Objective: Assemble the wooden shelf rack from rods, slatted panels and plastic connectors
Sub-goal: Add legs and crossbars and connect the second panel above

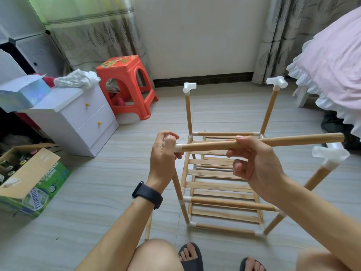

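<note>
- Rod (273, 142) held up crosswise right over the half-built rack (220, 184), which sits mid-floor.
- left hand (163, 157) has fingers curled round the white connector (178, 147) on its left end, right hand (254, 163) pinches the rod mid-length.
- red stool (127, 83) and white nightstand (78, 118) toward the floor's far left, beer box (33, 184) at its left edge, bed (336, 61) on the right.

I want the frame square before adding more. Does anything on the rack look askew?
Yes. The near right upright leans well outward to the right, and the far right upright tilts the same way, while the far left upright stands nearly straight. The wide-angle lens may exaggerate it.
</note>
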`<state>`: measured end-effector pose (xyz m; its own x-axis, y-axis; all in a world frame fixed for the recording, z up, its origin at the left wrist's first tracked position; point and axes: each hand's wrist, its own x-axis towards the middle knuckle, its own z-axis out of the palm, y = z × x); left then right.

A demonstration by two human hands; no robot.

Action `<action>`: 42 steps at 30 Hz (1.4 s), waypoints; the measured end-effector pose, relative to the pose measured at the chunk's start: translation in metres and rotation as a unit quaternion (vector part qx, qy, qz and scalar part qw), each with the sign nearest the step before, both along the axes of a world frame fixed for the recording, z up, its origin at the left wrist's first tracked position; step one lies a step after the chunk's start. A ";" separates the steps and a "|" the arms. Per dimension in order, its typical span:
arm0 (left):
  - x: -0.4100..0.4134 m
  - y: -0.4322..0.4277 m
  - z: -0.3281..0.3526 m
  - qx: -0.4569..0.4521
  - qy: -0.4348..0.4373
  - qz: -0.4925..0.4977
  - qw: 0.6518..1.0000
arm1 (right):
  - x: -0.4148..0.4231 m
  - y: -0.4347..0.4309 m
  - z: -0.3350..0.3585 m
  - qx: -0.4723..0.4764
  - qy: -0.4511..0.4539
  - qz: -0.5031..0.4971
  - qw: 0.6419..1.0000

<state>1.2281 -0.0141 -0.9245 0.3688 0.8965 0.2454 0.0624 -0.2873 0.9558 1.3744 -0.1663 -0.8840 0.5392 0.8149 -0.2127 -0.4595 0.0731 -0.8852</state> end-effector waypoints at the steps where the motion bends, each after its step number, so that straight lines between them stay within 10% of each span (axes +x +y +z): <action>1: 0.000 0.000 0.000 -0.003 -0.010 -0.005 1.000 | -0.001 0.000 0.000 -0.007 0.008 -0.002 1.000; 13: -0.002 0.002 -0.003 0.004 -0.031 -0.003 1.000 | -0.016 0.006 -0.004 -0.021 0.069 -0.001 0.997; 23: 0.008 -0.001 0.054 0.275 0.269 0.022 0.923 | 0.025 -0.025 0.014 -0.166 -0.160 0.199 0.953; 28: 0.076 -0.047 0.083 0.392 0.300 -0.156 0.856 | 0.045 -0.061 0.032 -0.064 -0.394 -0.093 0.912; 33: 0.139 -0.105 0.075 0.402 0.330 -0.291 0.803 | 0.081 -0.083 0.029 -0.047 -0.341 -0.392 0.853; 42: 0.151 -0.108 0.037 0.500 0.307 -0.229 0.777 | 0.099 -0.083 -0.027 -0.137 -0.274 -0.216 0.927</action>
